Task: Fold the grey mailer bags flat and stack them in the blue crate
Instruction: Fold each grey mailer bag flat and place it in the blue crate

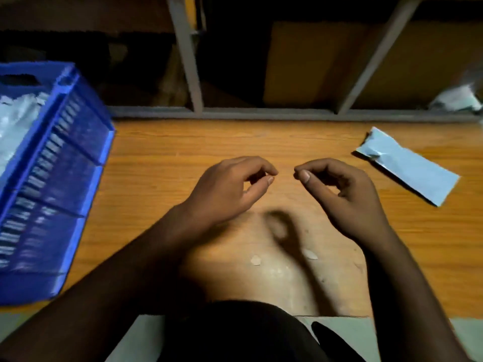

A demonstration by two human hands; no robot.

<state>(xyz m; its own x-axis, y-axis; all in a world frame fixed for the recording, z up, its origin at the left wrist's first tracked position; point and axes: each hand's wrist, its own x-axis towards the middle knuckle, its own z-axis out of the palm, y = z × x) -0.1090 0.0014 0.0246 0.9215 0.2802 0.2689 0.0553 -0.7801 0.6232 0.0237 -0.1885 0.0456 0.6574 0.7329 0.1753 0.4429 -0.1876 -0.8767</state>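
Lying flat: one folded grey mailer bag [407, 165] is resting on the worktop [183, 152], up and to the right of you, not yet in the crate.
Mailer to hands: the bag is sitting well apart from your left hand [230, 189] and nearer your right hand [342, 189], though neither is touching it.
Hands: you are holding both above the middle of the worktop, fingers loosely curled with thumb and forefinger tips nearly meeting; both are looking empty, with nothing pinched that can be made out.
Crate: the blue crate [68, 158] is standing at your left on the worktop, and pale crinkled plastic [13, 113] is showing inside it, so some bags are probably stacked already; how many cannot be told.
Further supply: a blurred grey heap [460, 97] is lying at the far right edge, possibly more mailers waiting.
Progress: you are judging this as partway, with the folded bag needing carrying leftward across to the crate.
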